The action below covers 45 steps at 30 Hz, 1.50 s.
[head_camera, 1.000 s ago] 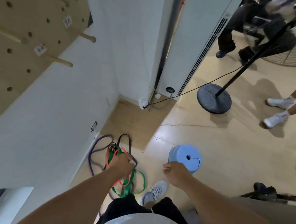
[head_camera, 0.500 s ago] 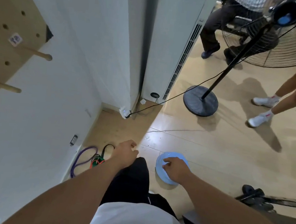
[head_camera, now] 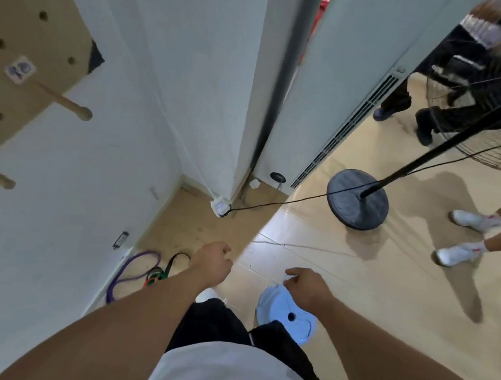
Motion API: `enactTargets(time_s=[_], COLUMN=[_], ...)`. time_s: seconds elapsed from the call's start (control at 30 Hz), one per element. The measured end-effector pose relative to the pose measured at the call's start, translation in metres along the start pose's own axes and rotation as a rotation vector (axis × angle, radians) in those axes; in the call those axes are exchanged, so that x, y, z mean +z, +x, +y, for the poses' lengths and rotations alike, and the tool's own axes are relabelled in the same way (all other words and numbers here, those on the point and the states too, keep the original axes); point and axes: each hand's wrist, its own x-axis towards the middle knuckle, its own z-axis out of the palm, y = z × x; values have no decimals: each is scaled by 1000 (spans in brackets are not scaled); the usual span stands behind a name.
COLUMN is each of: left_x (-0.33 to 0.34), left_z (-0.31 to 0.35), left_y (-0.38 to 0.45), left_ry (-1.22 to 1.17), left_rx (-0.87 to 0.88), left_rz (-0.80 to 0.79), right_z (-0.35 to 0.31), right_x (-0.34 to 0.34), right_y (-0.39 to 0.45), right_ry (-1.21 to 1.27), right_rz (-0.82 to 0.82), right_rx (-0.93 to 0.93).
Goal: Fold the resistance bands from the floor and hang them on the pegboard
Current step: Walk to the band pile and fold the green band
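Two hands: your left hand loosely curled, holding nothing; your right hand relaxed, empty
Bands: on floor by wall
Pegboard: upper left; pegs bare

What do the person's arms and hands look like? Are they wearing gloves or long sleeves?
No gloves and no long sleeves. Both forearms are bare right down to the left hand and right hand. No watch, rings or bands show. Lower down you can see a white shirt and black trousers.
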Motion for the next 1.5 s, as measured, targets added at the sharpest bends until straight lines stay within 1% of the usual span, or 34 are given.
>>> enactTargets(time_s=[0.1,0.17,0.27,0.4,0.53,0.63,0.73,0.83,0.9,1.03,1.17,1.27,1.4,1.5], left_x=[-19,-28,-30,-19,-9,5,23,53,77,122,159,179,202,232], left_z=[-8,-12,-20,-34,-57,-66,-62,-46,-31,-6,-2,-2,-14,-31], left_y=[15,18,20,9,-18,-39,-57,-72,-82,-107,-134,-145,-148,-146], left_ry=[-56,-82,-141,-347,-451,-545,-681,-849,-932,-1014,-1109,-1138,-1136,-1142], left_rx=[-59,-89,-150,-265,-444,-589,-738,-871,-938,-1037,-1153,-1156,-1078,-1037], left_rz=[38,76,138,210,340,429,515,645,693,725,743,755,780,741], right_z=[-42,-67,-96,-126,-161,-184,-198,-205,-206,-193,-168,-148,-119,-87], right_x=[-15,-18,-24,-30,-18,-6,8,22,29,44,64,78,101,128], right_y=[18,24,31,46,67,75,84,93,95,99,83,74,63,60], right_ry=[-18,-44,-161,-358,-611,-791,-927,-1012,-1077,-1211,-1247,-1252,-1218,-1177], right_rz=[14,-9,-60,-128,-210,-301,-397,-504,-535,-573,-633,-673,-647,-632], right_rx=[-46,-79,-166,-284,-416,-567,-669,-778,-834,-895,-937,-930,-885,-856])
